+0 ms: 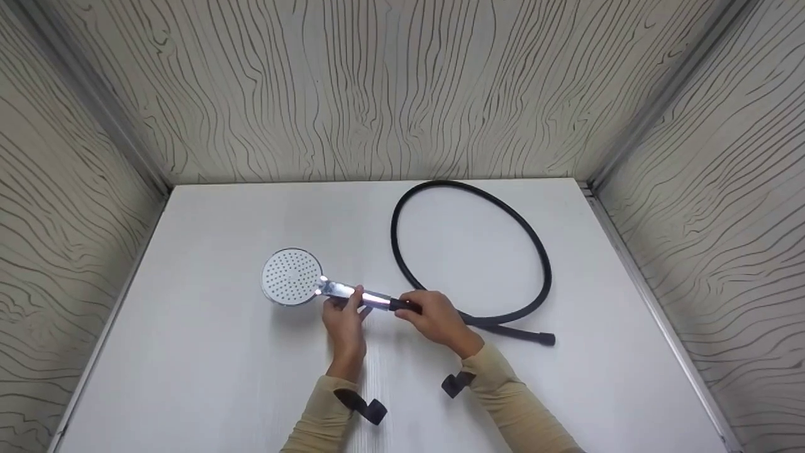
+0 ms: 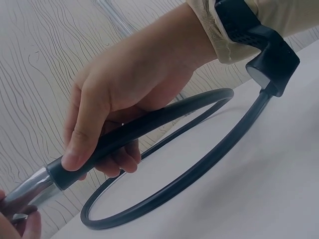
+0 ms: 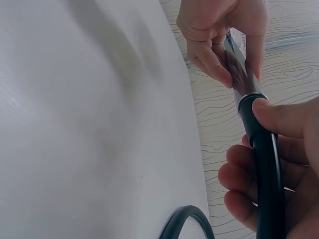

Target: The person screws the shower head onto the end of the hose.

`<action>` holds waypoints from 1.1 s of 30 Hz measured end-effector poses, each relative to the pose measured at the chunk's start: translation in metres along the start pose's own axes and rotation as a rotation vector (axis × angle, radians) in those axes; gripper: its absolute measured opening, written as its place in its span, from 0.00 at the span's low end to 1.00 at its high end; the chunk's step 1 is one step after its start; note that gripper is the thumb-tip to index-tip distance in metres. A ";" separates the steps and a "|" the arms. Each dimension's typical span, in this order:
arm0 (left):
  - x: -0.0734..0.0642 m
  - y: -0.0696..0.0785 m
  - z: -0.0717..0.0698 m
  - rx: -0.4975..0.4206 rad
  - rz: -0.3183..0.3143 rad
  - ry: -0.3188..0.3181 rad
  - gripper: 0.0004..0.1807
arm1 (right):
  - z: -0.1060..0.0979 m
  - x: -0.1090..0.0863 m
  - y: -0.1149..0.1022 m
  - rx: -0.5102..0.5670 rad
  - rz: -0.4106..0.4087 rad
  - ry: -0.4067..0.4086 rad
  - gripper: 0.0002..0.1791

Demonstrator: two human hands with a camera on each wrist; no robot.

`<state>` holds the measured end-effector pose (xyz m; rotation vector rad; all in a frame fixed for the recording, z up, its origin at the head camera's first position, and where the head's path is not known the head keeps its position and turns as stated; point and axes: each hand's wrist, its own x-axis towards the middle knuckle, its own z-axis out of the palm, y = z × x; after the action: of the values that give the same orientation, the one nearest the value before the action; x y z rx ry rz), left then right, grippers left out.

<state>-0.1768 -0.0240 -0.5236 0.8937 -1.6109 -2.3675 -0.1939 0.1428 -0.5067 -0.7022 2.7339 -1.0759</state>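
Nearest you are your two beige sleeves (image 1: 522, 402), each carrying one black wrist mount (image 1: 449, 385). Beyond the cuffs, your two bare hands work over one white tabletop (image 1: 207, 358). Your left hand (image 1: 344, 324) pinches the chrome handle (image 1: 338, 289) of the one hand shower from below, thumb on the upper side. Your right hand (image 1: 437, 316) grips one black shower hose (image 1: 548, 270) close to its end, its thumb lying along the collar (image 2: 66, 174). That collar meets the handle's lower end in line; you cannot tell from here whether it is threaded on. The single round spray face (image 1: 291, 277), pale and dotted with many small nozzles, points up, left of the table's middle. To the right of your hands the hose makes one large loop on the table, and its second end fitting (image 1: 547, 338) lies free at the right. Farther off, three wood-grain-patterned panels (image 1: 377, 94) stand around the table, with two grey metal corner posts (image 1: 666, 100) between them.
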 end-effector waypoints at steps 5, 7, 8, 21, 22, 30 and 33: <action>0.001 0.000 -0.001 0.001 -0.006 -0.001 0.22 | 0.000 0.001 0.001 0.023 0.012 -0.015 0.09; 0.002 0.000 -0.001 0.001 -0.016 -0.001 0.22 | 0.001 0.001 0.001 0.023 0.014 -0.019 0.09; 0.002 0.000 -0.002 0.003 -0.021 -0.001 0.22 | 0.001 0.001 0.001 0.021 0.015 -0.019 0.09; 0.003 -0.003 -0.004 0.004 -0.031 0.015 0.24 | 0.005 0.000 0.002 0.022 0.024 -0.020 0.10; 0.002 -0.003 -0.004 0.001 -0.030 0.018 0.23 | 0.006 0.000 0.002 0.023 0.023 -0.020 0.10; 0.003 -0.002 -0.005 0.023 -0.035 0.011 0.25 | 0.005 0.003 0.001 0.031 -0.004 -0.010 0.09; 0.003 -0.002 -0.006 0.023 -0.035 0.010 0.25 | 0.005 0.003 0.001 0.032 0.004 -0.014 0.09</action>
<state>-0.1756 -0.0290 -0.5278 0.9433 -1.6357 -2.3683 -0.1950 0.1389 -0.5106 -0.6973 2.6986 -1.1075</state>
